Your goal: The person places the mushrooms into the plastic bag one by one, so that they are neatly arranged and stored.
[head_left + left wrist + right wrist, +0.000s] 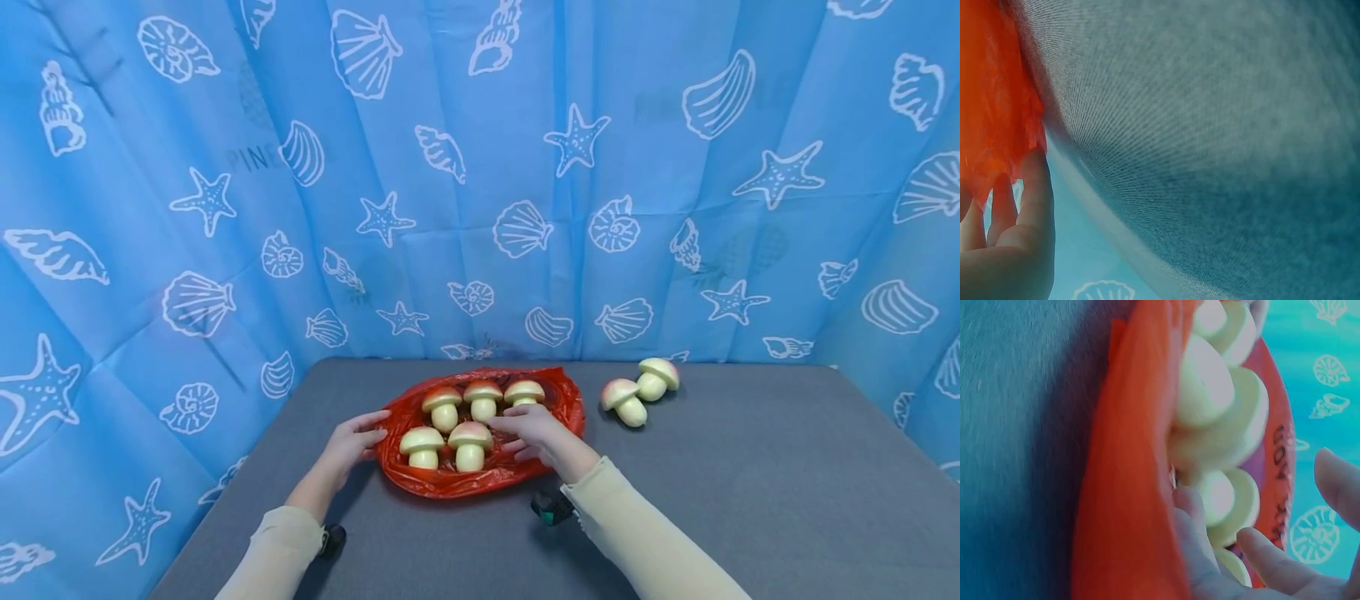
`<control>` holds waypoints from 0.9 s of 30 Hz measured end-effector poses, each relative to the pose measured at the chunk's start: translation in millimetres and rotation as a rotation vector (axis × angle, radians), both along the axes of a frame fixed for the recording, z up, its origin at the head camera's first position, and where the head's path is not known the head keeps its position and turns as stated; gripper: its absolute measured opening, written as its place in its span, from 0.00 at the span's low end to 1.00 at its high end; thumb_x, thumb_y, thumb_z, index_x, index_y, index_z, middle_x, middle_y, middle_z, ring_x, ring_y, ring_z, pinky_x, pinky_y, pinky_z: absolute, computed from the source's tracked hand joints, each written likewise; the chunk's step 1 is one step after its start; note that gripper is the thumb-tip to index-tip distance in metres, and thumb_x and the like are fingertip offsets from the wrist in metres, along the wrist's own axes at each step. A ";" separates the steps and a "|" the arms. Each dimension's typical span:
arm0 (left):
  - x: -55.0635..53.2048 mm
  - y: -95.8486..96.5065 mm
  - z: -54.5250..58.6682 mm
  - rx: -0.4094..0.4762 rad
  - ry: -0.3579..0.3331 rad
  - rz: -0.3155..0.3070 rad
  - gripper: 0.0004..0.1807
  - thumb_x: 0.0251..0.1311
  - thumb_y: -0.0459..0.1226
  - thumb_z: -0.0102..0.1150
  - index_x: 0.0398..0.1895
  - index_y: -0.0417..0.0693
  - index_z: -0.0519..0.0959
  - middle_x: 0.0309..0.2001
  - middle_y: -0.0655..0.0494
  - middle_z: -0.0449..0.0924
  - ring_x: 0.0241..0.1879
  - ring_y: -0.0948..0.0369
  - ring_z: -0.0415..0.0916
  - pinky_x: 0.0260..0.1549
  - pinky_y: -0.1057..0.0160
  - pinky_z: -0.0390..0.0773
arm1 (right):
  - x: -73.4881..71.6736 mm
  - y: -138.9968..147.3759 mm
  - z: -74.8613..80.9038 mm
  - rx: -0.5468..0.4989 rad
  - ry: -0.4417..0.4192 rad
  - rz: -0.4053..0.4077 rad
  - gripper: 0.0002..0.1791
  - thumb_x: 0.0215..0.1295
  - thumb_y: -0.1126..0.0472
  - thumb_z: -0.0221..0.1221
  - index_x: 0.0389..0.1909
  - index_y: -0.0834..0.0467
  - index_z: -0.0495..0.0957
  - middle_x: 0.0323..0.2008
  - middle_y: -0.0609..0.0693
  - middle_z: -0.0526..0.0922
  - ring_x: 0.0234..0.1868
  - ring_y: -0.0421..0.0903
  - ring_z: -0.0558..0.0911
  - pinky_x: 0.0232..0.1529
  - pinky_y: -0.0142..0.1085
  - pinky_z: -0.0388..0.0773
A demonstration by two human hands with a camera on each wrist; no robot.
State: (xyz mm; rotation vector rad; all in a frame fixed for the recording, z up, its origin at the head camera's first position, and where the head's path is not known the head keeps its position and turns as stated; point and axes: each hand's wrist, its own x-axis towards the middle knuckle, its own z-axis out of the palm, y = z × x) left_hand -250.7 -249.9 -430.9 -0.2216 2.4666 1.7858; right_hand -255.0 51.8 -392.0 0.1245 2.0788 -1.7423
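A red plastic bag (450, 487) lies spread on the grey table with several toy mushrooms (470, 446) upright inside it, caps up. At the bag's left edge is my left hand (349, 446), its extended fingertips right at the plastic; the left wrist view shows these fingers (1036, 194) against the red film. My right hand (542, 433) reaches over the bag's right side, fingers loosely spread among the mushrooms and partly covering one. In the right wrist view, fingertips (1254, 540) lie close to a pale mushroom (1216, 497), with the thumb apart.
Two more toy mushrooms, one pinkish (624, 402) and one pale (657, 379), lie on the grey tabletop (750, 483) right of the bag. A blue curtain (480, 167) with white shell prints hangs behind the table and along its sides.
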 end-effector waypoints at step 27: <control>1.0 -0.7 0.7 0.010 0.009 -0.012 0.22 0.70 0.33 0.50 0.66 0.39 0.70 0.66 0.36 0.65 0.56 0.47 0.72 0.51 0.52 0.77 | 1.3 92.2 37.3 0.023 0.098 -0.074 0.35 0.72 0.53 0.53 0.68 0.72 0.57 0.63 0.73 0.66 0.58 0.64 0.75 0.51 0.50 0.78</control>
